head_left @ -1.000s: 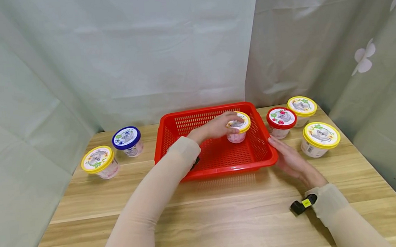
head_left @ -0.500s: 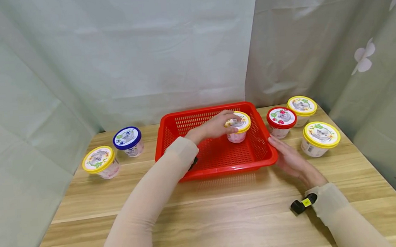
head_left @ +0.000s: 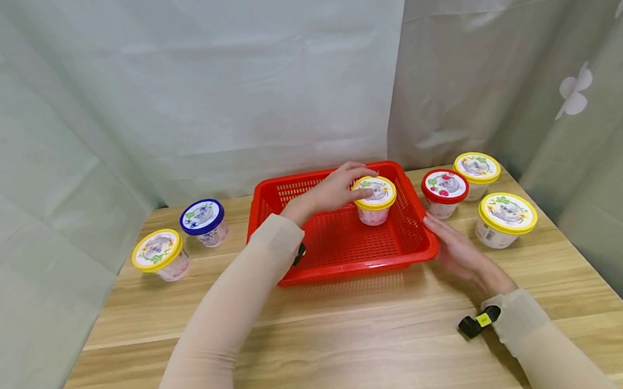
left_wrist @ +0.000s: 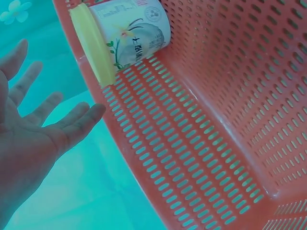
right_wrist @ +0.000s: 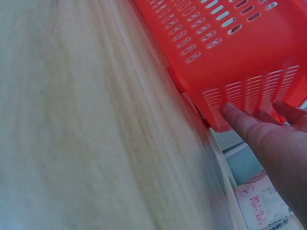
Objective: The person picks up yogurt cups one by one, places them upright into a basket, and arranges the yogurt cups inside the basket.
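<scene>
Inside the red plastic basket [head_left: 350, 269], near its right end, a yellow-lidded tub [head_left: 373, 215] stands upright. My left hand [head_left: 329, 192] is over the basket beside the lid, fingers spread. In the left wrist view that hand [left_wrist: 36, 132] holds nothing, and a gap shows between its fingers and the tub [left_wrist: 136, 36]. Outside the basket's right wall, my right hand [head_left: 457, 251] rests its fingers against the side. The right wrist view shows those fingers [right_wrist: 242, 120] extended along the slotted wall [right_wrist: 240, 96], not curled round it.
On the right of the wooden table [head_left: 367, 349] stand a red-lidded tub [head_left: 445, 186] and two yellow-lidded tubs, one behind [head_left: 476, 167] and one in front [head_left: 507, 213]. To the left are a blue-lidded tub [head_left: 202, 217] and another yellow-lidded tub [head_left: 158, 250]. Curtains [head_left: 259, 88] hang behind.
My left hand has let go of the yellow-lidded tub; its fingers have straightened and drawn slightly up and left. The tub and my right hand keep their places.
</scene>
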